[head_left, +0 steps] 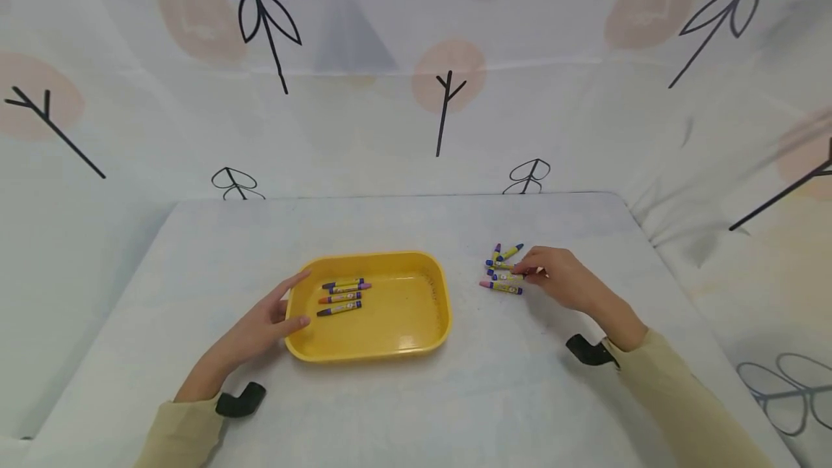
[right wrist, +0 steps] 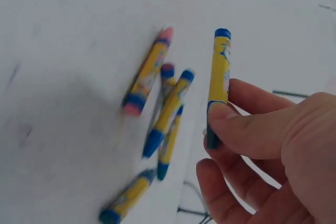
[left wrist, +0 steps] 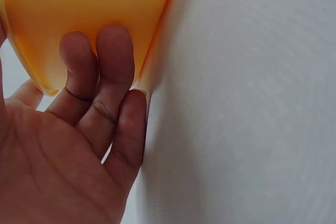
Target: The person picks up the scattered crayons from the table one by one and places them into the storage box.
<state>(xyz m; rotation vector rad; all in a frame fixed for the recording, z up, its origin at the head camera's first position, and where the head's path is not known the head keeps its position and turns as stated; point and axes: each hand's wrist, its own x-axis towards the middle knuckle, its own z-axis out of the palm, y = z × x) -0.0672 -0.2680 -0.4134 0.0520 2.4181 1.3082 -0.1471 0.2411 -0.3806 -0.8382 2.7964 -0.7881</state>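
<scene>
My left hand (head_left: 263, 320) grips the left end of a yellow tray (head_left: 390, 356), thumb and index finger at the rim. In the left wrist view its other fingers curl against the tray's outer wall. Inside the tray, toward its left side, lie several crayons (head_left: 340, 297) in yellow wrappers. My right hand (head_left: 559, 276) pinches a crayon (right wrist: 219, 72) with a dark green tip and a blue end, between thumb and fingers. Close by, a pink crayon (right wrist: 149, 72), a blue crayon (right wrist: 170, 111) and a few others lie loose on the white table.
The white-covered table (head_left: 403, 417) reaches back to a hanging cloth (head_left: 364, 128) printed with leaves and flowers. More of this cloth hangs at both sides. A dark wrist device (head_left: 240, 401) sits at the left cuff and another (head_left: 590, 350) at the right.
</scene>
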